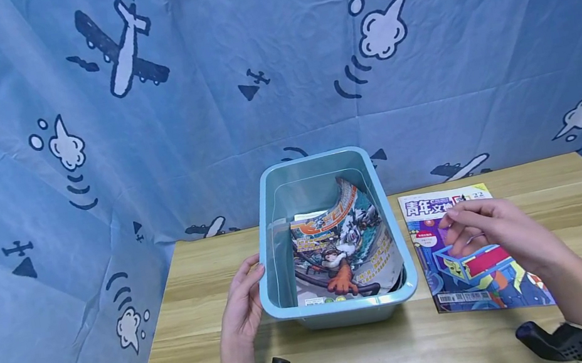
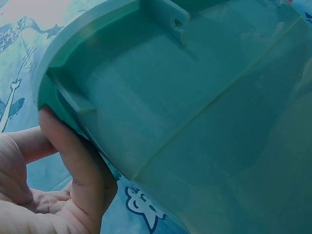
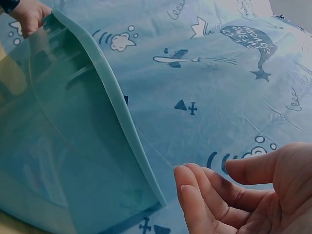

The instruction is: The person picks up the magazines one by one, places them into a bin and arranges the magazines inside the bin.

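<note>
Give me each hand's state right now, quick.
Left hand: holding the bin.
Right hand: open, fingers loosely bent, holding nothing, over the magazine.

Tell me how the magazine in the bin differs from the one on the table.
The bin magazine bows, its upper part curling upward; the table magazine lies flat. The bin magazine has orange around its title; the table magazine has purple title lettering on white. Both lie cover up, with colourful illustrated covers.

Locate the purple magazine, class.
In the head view, the purple magazine lies on the table, right of the bin, partly hidden by the right hand.
</note>
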`<state>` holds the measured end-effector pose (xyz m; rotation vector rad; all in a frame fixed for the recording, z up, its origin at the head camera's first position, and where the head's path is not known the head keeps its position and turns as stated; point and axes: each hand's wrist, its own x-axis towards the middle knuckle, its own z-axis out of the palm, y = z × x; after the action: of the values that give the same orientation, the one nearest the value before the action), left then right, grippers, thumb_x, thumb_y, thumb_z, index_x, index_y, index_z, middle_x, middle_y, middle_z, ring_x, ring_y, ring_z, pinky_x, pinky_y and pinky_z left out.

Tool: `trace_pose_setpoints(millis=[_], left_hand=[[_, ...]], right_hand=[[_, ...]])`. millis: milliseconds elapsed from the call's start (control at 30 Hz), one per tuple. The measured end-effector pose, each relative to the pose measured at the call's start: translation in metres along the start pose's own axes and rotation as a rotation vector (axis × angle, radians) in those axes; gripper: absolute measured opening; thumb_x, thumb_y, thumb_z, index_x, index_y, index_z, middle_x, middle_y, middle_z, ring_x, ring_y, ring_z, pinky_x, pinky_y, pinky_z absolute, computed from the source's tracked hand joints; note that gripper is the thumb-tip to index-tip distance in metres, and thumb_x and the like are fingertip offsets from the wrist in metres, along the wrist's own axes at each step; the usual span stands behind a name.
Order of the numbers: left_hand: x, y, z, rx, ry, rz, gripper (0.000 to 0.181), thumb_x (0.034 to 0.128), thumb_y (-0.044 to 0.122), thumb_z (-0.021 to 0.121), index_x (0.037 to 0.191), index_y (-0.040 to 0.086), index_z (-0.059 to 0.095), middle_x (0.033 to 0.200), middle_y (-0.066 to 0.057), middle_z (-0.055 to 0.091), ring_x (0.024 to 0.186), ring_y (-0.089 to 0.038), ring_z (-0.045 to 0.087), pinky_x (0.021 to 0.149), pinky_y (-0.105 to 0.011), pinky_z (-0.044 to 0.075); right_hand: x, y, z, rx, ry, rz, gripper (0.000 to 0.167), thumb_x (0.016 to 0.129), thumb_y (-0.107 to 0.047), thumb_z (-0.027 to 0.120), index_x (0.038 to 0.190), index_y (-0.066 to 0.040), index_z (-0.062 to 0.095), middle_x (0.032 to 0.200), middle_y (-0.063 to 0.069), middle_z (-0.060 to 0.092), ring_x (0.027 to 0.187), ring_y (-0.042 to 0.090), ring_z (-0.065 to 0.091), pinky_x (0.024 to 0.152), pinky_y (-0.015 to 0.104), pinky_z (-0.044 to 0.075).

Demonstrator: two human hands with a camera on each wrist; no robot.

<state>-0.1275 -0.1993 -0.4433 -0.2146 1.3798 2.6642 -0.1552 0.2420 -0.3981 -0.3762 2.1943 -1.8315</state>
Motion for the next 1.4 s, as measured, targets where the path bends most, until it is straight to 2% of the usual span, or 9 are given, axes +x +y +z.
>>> trace_pose_setpoints(millis=[200,700,933,1267,1400], left_hand=[[0.000,0.000,0.000,-0.007,0.000,-0.001,0.024,0.1064,0.001,0.050,0.130,0.002,0.050,0.122,-0.016,0.066,0.102,-0.021,0.075,0.094,-0.033,0.057],[0.001,0.001,0.002,-0.008,0.001,-0.014,0.025,0.1071,0.002,0.049,0.132,0.002,0.049,0.116,-0.012,0.068,0.098,-0.020,0.076,0.092,-0.032,0.058],[0.000,0.002,0.001,0.005,-0.003,-0.011,0.026,0.1068,0.003,0.050,0.133,0.001,0.047,0.118,-0.013,0.067,0.097,-0.019,0.076,0.091,-0.031,0.059],[0.000,0.001,0.001,0.011,-0.003,-0.003,0.026,0.1067,0.003,0.051,0.132,0.001,0.048,0.120,-0.015,0.066,0.098,-0.019,0.076,0.091,-0.030,0.059],[0.000,0.001,0.001,0.004,-0.004,-0.005,0.026,0.1069,0.003,0.051,0.132,0.001,0.049,0.119,-0.014,0.067,0.098,-0.019,0.076,0.090,-0.030,0.060]], right_hand=[[-0.002,0.001,-0.002,-0.015,0.017,0.005,0.026,0.112,-0.013,0.045,0.107,-0.007,0.069,0.088,0.006,0.074,0.076,0.025,0.075,0.069,0.030,0.067],[-0.006,0.005,-0.006,0.016,0.038,0.045,0.027,0.112,-0.014,0.044,0.106,-0.007,0.070,0.087,0.006,0.073,0.076,0.024,0.075,0.068,0.029,0.067],[-0.008,0.009,-0.008,0.042,0.043,0.038,0.028,0.112,-0.015,0.045,0.104,-0.012,0.072,0.086,0.008,0.073,0.075,0.024,0.074,0.068,0.031,0.067],[-0.011,0.018,-0.013,0.054,0.028,0.010,0.032,0.113,-0.017,0.043,0.107,-0.012,0.074,0.087,0.010,0.073,0.075,0.025,0.073,0.068,0.031,0.067],[-0.012,0.021,-0.016,0.084,0.023,0.007,0.034,0.113,-0.016,0.042,0.106,-0.016,0.076,0.087,0.010,0.074,0.075,0.023,0.073,0.069,0.030,0.066]])
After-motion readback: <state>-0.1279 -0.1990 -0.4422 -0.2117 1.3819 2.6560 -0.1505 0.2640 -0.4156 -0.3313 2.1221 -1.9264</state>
